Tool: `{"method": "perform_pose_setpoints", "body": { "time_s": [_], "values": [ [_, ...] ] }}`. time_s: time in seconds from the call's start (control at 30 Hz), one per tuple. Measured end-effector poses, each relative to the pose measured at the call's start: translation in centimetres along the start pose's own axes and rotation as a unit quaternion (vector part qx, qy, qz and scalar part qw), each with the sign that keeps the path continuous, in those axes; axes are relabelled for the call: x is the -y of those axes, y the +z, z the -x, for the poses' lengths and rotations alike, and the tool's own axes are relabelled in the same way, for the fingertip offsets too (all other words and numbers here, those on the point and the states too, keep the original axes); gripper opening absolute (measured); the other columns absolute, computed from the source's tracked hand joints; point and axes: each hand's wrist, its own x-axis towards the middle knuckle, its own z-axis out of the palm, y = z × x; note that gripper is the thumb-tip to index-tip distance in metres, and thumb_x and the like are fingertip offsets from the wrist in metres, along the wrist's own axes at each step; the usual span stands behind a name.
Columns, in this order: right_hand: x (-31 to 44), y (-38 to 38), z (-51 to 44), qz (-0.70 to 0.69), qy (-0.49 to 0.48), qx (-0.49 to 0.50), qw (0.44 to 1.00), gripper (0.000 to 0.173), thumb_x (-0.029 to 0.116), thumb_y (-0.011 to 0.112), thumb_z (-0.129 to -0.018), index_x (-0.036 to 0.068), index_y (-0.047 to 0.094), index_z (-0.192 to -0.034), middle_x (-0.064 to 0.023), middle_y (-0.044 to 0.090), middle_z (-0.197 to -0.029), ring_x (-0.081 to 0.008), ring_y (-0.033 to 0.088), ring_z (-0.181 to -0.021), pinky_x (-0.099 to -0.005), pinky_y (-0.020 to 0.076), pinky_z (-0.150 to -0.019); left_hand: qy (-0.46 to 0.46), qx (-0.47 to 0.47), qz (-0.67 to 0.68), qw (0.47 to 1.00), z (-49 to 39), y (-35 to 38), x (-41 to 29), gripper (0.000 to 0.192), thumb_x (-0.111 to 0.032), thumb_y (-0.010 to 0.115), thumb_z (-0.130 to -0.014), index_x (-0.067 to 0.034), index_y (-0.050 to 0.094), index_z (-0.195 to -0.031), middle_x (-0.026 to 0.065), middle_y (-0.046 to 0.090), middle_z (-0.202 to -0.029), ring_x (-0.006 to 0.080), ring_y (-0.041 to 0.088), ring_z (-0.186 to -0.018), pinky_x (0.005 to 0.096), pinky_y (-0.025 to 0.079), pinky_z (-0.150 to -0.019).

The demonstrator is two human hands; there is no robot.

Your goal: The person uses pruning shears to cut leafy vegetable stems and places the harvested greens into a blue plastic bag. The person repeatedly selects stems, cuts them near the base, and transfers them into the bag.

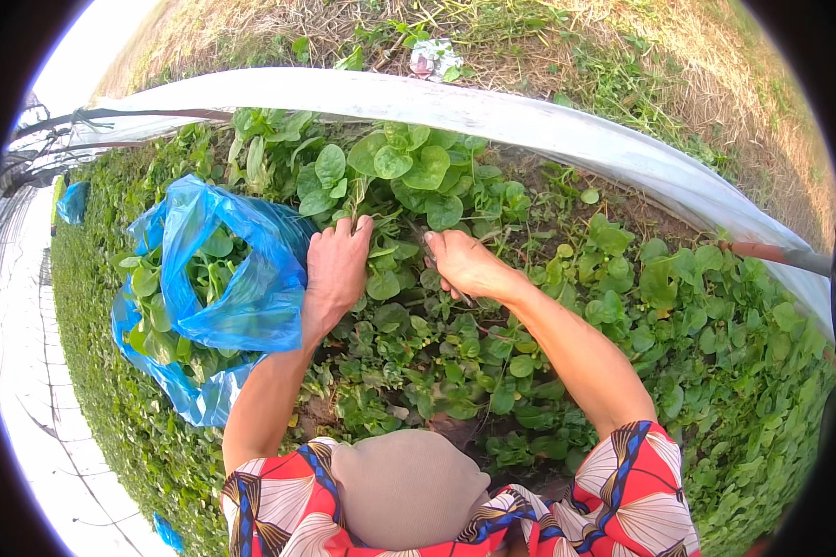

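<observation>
My left hand [341, 257] is closed around pale plant stems [357, 198] at the edge of the leafy row. Broad, round green leaves [418, 167], possibly Malabar spinach, spread just beyond it. In my right hand [467, 263] is a slim dark tool [463, 298], apparently a small knife; its far end points into the foliage and is largely hidden. Against my left forearm rests a translucent blue plastic bag [237, 313], its mouth gaping, stuffed with cut leafy stems [216, 271].
White plastic sheeting [404, 101] curves along the bed's far side, with a pipe [773, 254] at its right. Dry straw and grass [585, 42] lie beyond, with crumpled litter [434, 59]. Another blue bag [74, 202] sits far left. Low crop [724, 390] covers the ground at right.
</observation>
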Motion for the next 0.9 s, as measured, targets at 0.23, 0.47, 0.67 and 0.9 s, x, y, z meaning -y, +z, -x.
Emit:
{"method": "perform_pose_setpoints", "body": {
  "time_s": [0.23, 0.47, 0.67, 0.9],
  "values": [
    [-7.1, -0.8, 10.8, -0.195, 0.103, -0.045, 0.974, 0.05, 0.039, 0.029, -0.111, -0.003, 0.054, -0.101, -0.008, 0.059, -0.068, -0.0168, 0.063, -0.055, -0.0326, 0.0521, -0.048, 0.053, -0.025, 0.102, 0.993, 6.8, -3.3, -2.0, 0.06, 0.007, 0.069, -0.065, -0.007, 0.053, -0.121, 0.0138, 0.059, -0.098, 0.0345, 0.061, -0.092, 0.0438, 0.046, -0.076],
    [-6.5, -0.9, 15.7, -0.174, 0.069, -0.054, 0.981, 0.043, 0.04, 0.036, -0.11, 0.0, 0.052, -0.111, -0.0099, 0.062, -0.08, -0.0172, 0.064, -0.064, -0.0335, 0.0572, -0.059, 0.089, -0.036, 0.326, 0.94, 12.5, -11.9, -2.2, 0.073, -0.005, 0.08, -0.068, -0.009, 0.05, -0.135, 0.0185, 0.059, -0.11, 0.043, 0.057, -0.104, 0.0482, 0.048, -0.085],
    [-1.0, -1.0, 15.4, -0.039, -0.086, -0.153, 0.984, 0.04, 0.042, 0.058, -0.101, 0.002, 0.054, -0.106, -0.0083, 0.065, -0.088, -0.0193, 0.066, -0.077, -0.0346, 0.0522, -0.072, 0.173, -0.146, 0.291, 0.93, 15.3, -16.5, -0.8, 0.072, -0.019, 0.082, -0.073, -0.009, 0.05, -0.136, 0.0183, 0.061, -0.119, 0.0415, 0.058, -0.106, 0.0465, 0.049, -0.087],
    [3.7, -1.4, 17.6, 0.206, -0.06, -0.194, 0.957, 0.055, 0.042, 0.065, -0.097, 0.001, 0.056, -0.133, -0.0116, 0.064, -0.113, -0.0193, 0.063, -0.096, -0.0356, 0.0512, -0.085, 0.187, -0.2, 0.297, 0.915, 14.6, -18.0, -1.0, 0.077, -0.017, 0.083, -0.07, -0.009, 0.048, -0.138, 0.0183, 0.059, -0.118, 0.0409, 0.058, -0.104, 0.0463, 0.048, -0.087]
  ]
}}
